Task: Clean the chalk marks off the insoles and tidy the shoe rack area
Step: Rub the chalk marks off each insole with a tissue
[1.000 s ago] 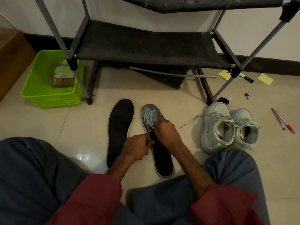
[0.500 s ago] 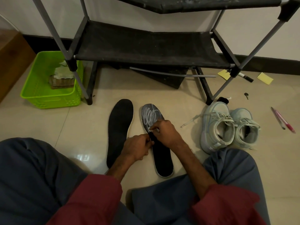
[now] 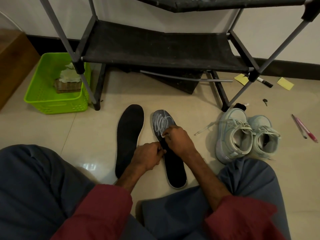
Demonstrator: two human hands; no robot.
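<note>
Two black insoles lie side by side on the tiled floor in front of me. The left insole (image 3: 129, 135) is plain black. White chalk scribbles cover the toe end of the right insole (image 3: 174, 167). My right hand (image 3: 180, 141) rests on that insole's middle and pinches a small white piece, possibly chalk (image 3: 163, 135), against it just below the scribbles. My left hand (image 3: 149, 157) has curled fingers at the insole's left edge and seems to grip that edge; the contact is partly hidden.
A black shoe rack (image 3: 162, 49) stands straight ahead. A green basket (image 3: 52, 103) holding tissue sits at left. Pale blue sneakers (image 3: 245, 135) stand at right. Yellow sticky notes (image 3: 285, 83), a marker (image 3: 264, 82), a key (image 3: 265, 101) and pink pens (image 3: 304, 129) lie beyond.
My right hand has slid slightly left and down along the chalked insole with the white piece. The left hand has stayed in place.
</note>
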